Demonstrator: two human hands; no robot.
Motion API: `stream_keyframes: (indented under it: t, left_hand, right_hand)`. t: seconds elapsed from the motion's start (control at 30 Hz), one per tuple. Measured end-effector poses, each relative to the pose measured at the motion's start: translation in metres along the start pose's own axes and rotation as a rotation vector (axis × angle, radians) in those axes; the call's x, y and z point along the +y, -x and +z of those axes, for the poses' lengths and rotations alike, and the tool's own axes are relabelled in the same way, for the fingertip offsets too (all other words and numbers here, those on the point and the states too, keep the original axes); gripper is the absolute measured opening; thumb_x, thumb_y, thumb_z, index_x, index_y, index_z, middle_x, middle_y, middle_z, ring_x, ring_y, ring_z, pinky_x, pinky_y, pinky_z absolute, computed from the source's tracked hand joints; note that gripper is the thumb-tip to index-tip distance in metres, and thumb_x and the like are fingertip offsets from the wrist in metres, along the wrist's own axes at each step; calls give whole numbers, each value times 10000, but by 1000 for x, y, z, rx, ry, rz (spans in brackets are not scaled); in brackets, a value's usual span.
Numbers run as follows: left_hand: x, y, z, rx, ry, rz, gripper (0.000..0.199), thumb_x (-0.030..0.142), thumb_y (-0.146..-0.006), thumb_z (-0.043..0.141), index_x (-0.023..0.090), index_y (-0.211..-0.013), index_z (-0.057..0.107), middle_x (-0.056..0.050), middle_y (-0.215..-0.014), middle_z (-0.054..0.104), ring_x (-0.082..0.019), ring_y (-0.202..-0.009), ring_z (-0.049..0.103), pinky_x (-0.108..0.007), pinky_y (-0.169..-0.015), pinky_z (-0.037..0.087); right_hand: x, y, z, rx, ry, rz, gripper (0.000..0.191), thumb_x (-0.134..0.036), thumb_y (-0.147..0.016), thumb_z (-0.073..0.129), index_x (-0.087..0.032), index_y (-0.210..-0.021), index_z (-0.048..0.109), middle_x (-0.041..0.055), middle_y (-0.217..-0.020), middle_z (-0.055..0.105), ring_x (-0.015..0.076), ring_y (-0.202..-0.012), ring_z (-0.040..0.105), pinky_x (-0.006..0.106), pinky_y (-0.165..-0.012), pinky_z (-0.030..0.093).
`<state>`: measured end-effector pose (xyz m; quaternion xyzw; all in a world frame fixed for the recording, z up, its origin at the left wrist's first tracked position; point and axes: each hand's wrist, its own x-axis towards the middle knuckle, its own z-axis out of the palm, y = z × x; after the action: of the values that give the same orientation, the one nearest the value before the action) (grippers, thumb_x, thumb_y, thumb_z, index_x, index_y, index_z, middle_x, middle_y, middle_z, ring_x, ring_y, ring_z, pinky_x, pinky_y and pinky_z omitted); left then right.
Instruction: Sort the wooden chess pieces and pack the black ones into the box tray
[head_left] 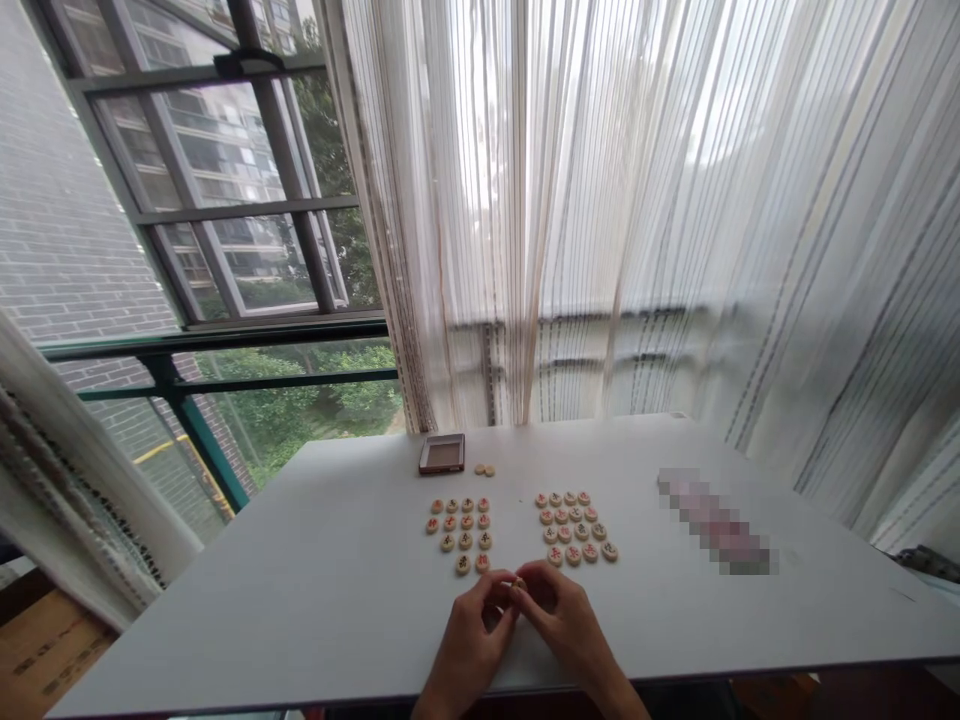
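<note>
My left hand point(476, 630) and my right hand point(566, 612) meet near the front of the white table point(300, 590), fingertips pinched together on one small round game piece point(518, 585). Just beyond my left hand, several round wooden pieces with red or black characters lie in rows, among them a red-marked piece point(482, 563). Beyond my right hand, a second group of such pieces stands in rows, with a black-marked piece point(609, 551) at its near right corner. The character on the held piece is too small to read.
An open shallow brown box point(442, 454) lies at the table's back edge, with two plain pieces point(484, 470) beside it. A blurred pinkish object point(716, 525) lies on the right. Curtains point(600, 200) and a window stand behind; a cardboard box point(49, 640) is at lower left.
</note>
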<state>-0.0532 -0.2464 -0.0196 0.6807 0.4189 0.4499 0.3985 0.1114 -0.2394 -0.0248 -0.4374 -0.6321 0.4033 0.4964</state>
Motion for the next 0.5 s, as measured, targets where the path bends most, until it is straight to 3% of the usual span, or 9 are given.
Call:
stream_keyframes:
  t: [0.23, 0.5]
  left_hand:
    - [4, 0, 1, 2, -11, 3, 216, 329, -933, 621, 209, -1111, 645, -57, -919, 766, -200, -836, 732, -267, -793, 559]
    - [-8, -3, 3, 68, -21, -18, 298, 418, -931, 614, 198, -1131, 629, -67, -900, 756, -208, -793, 728, -277, -747, 563]
  right_hand:
    - [-2, 0, 0, 3, -69, 13, 301, -470, -953, 574, -196, -923, 695, 39, -780, 717, 208, -722, 706, 284, -668, 557]
    - [-4, 1, 1, -44, -140, -23, 273, -431, -921, 638, -205, -1074, 649, 91, -979, 759, 236, -865, 737, 344, -811, 586]
